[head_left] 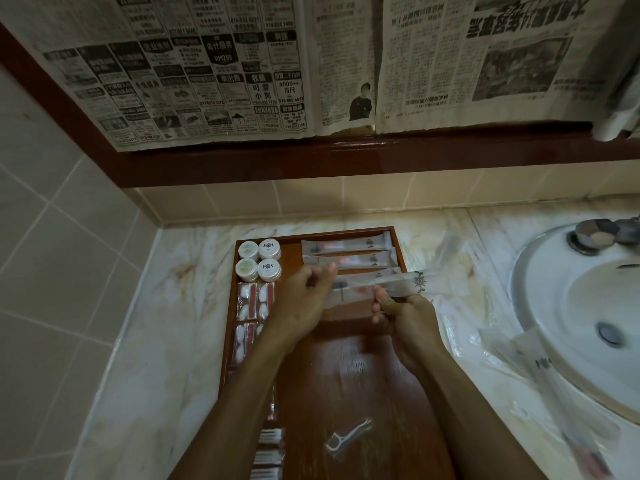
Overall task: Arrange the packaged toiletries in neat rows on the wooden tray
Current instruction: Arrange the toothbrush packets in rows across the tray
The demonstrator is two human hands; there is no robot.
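The wooden tray (353, 386) sits on the marble counter (166, 306), and everything here is told from it. In the tray's far left corner stand four little round tubs (259, 260) in a square. Just below them, along the left side, lie packets of cotton pads (254, 301). Near the bottom left edge are small white combs (268, 455). In the far right part lie long toothbrush packets (348, 252) in a row. Over the middle of the tray, the left hand (304, 303) pinches one end of a clear toothbrush packet (391, 285). The right hand (405, 313) pinches it from below. A floss pick packet (348, 436) lies near the bottom. Right of the tray is the white sink (581, 306).
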